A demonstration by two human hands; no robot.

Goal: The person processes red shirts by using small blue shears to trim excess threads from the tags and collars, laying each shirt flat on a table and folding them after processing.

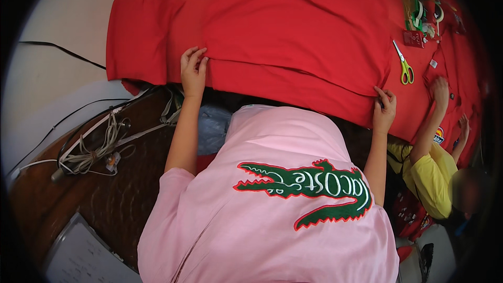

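Observation:
A wide red cloth [293, 26] lies spread in front of me over another red layer [293, 85], its near edge running between my hands. My left hand [194, 73] pinches that edge at its left end, thumb and fingertips together. At the right end, my right hand [384, 110] has its fingers closed on the same edge, with the fingertips partly curled out of sight. The cloth lies mostly flat, with slight creases along the edge.
Scissors [406, 71] with yellow-green handles lie right of the cloth. Beyond them sit a small red box [413, 38] and a tape roll [439, 13]. A co-worker in a yellow shirt [432, 178] reaches onto red fabric at right. Bundled cables [97, 147] hang at left.

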